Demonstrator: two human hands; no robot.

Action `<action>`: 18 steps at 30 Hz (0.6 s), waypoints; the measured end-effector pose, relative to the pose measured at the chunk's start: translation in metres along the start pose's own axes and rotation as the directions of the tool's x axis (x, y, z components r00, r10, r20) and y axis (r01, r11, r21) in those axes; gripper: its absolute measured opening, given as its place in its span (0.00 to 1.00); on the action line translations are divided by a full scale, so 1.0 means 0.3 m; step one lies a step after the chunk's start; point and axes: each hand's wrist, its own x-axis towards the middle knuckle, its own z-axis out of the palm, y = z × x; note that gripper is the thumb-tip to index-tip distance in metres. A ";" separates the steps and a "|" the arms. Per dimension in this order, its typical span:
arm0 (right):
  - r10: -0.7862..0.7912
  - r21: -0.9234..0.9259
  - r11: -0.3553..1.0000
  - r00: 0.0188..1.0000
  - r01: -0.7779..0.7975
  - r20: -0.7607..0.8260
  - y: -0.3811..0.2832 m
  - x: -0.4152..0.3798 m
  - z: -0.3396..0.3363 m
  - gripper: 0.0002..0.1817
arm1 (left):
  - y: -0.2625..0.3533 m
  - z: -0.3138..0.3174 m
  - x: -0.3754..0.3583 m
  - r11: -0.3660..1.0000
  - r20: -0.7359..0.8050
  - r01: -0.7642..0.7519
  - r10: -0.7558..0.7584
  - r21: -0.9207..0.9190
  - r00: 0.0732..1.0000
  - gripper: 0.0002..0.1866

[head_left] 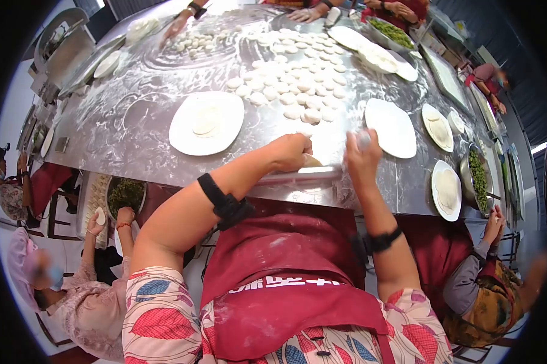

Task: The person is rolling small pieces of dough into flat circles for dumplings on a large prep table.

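Observation:
My left hand [291,151] is closed at the table's near edge, fingers pinching a small round of dough [311,161]. Just in front of it lies a smooth, pale rolling pin [316,172], running crosswise toward my right hand. My right hand [363,155], a little blurred, is curled around the pin's right end. Beyond my hands, many flattened dough pieces [304,91] are spread over the floury steel table [140,124]. Left of them, a white plate [225,130] carries round dough wrappers [207,121]. On the right is another white plate [392,130].
Plates of wrappers [446,191] and a bowl of green filling [478,176] stand at the right. Across the table, a co-worker's hand [175,29] is near more dough pieces [197,43]. Seated people work at both sides; one hand holds a wrapper [100,215].

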 end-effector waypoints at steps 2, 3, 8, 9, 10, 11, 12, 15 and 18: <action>-0.054 -0.078 0.996 0.999 0.054 0.004 0.024 0.083 0.078 0.11 | -0.004 0.008 0.037 0.999 -0.084 0.016 -0.013 0.046 0.996 0.10; -0.053 -0.076 0.996 0.999 0.053 0.009 0.008 0.096 0.087 0.11 | 0.011 -0.001 0.052 0.995 -0.049 0.063 -0.059 0.082 0.997 0.11; 0.128 0.079 0.988 0.992 -0.129 0.022 -0.077 -0.095 -0.071 0.09 | -0.022 0.003 0.033 0.999 0.007 0.015 -0.015 0.037 1.000 0.09; 0.116 0.173 0.977 0.992 -0.124 0.056 -0.087 -0.142 -0.103 0.09 | -0.030 0.005 0.025 0.998 -0.022 0.049 -0.050 -0.031 0.999 0.09; 0.109 0.159 0.980 0.993 -0.117 0.054 -0.097 -0.138 -0.102 0.09 | -0.036 0.004 0.018 0.992 -0.046 0.081 -0.085 -0.095 0.995 0.08; 0.103 0.149 0.983 0.994 -0.109 0.048 -0.108 -0.134 -0.100 0.09 | -0.042 0.002 0.014 0.988 -0.016 0.087 -0.089 -0.128 0.996 0.08; 0.103 0.139 0.984 0.994 -0.107 0.035 -0.113 -0.137 -0.099 0.09 | -0.047 0.004 0.009 0.983 0.022 0.093 -0.091 -0.155 0.996 0.08; -0.047 -0.069 0.997 0.999 0.046 -0.015 0.014 0.025 0.019 0.10 | -0.003 -0.002 0.008 0.992 -0.024 0.087 -0.089 -0.089 0.996 0.08; 0.024 -0.112 0.993 0.999 -0.020 0.034 0.004 0.090 0.073 0.11 | 0.024 0.006 0.045 0.999 -0.035 0.054 -0.053 0.010 0.998 0.10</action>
